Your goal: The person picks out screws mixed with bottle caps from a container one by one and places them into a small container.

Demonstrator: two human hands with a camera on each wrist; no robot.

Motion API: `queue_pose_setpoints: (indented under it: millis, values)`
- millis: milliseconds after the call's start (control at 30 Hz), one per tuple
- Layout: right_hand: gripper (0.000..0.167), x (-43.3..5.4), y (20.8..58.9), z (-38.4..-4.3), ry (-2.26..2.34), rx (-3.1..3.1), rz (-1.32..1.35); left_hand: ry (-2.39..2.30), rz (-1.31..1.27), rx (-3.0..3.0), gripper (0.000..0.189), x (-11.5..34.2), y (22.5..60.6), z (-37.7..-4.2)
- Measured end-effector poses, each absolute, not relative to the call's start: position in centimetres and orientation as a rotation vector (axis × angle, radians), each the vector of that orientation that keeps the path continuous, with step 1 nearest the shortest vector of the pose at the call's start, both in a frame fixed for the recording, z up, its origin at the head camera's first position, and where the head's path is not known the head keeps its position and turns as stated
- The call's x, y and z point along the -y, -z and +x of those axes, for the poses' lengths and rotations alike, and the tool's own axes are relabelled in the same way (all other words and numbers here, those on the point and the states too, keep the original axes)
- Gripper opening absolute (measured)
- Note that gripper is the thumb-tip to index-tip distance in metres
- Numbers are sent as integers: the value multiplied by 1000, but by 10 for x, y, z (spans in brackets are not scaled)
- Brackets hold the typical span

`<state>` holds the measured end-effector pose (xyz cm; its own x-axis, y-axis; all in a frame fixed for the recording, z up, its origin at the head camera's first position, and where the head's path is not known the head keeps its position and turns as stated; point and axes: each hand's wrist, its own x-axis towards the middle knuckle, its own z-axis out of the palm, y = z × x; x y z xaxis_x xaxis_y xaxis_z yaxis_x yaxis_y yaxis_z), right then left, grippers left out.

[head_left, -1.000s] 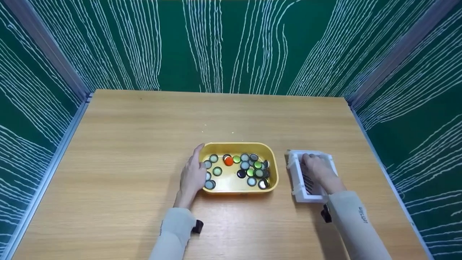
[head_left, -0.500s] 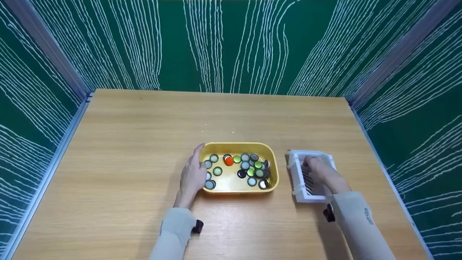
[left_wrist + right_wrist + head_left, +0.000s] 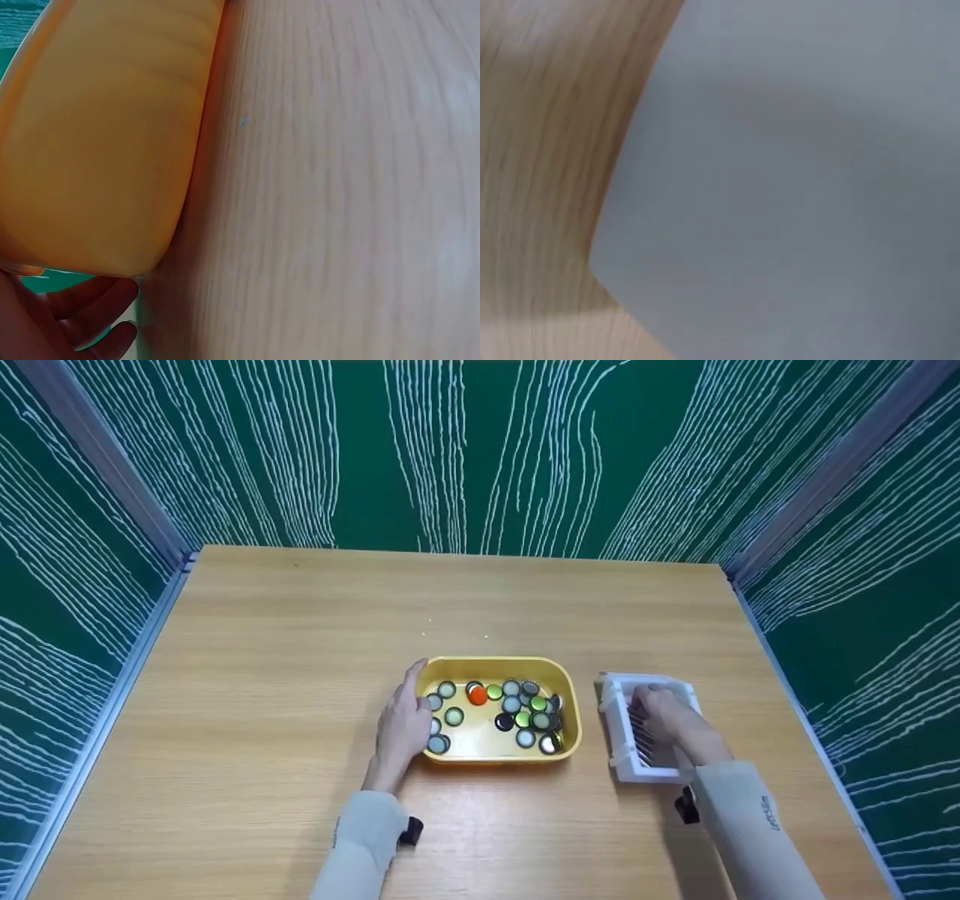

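A yellow plastic bin (image 3: 499,754) holds loose bottle caps (image 3: 511,704), grey, green, black and one orange-red. My left hand (image 3: 403,724) grips the bin's left end, thumb at the rim and fingers against the outside. In the left wrist view, the bin's wall (image 3: 105,150) rises above the curled fingers. To the right stands a white plastic basket (image 3: 618,735) with a slatted bottom. Reaching down into it is my right hand (image 3: 670,720); its fingertips are hidden, so I cannot see whether they hold anything. The right wrist view is mostly the basket's outer wall (image 3: 780,195).
Both containers stand on a wooden table (image 3: 300,660). Small pale specks lie behind the bin. Green walls (image 3: 525,457) with white streaks rise along the back and both sides, with metal-coloured posts at the corners.
Inside the basket, my right hand has shifted slightly right and toward me, with the forearm following. The left hand, bin and visible caps keep their places.
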<state>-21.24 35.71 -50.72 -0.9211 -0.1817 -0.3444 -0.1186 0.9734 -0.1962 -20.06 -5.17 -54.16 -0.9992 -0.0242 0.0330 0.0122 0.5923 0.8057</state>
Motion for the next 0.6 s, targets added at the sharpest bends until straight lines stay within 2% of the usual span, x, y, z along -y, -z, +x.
queue_pose_setpoints:
  millis: [367,600]
  values:
    - [30,-349,477,-199,478,-2894,-58,1600,46,2762,57,55,541,-202]
    - [34,-341,470,-185,608,-3074,-145,1542,30,2824,61,65,518,-196]
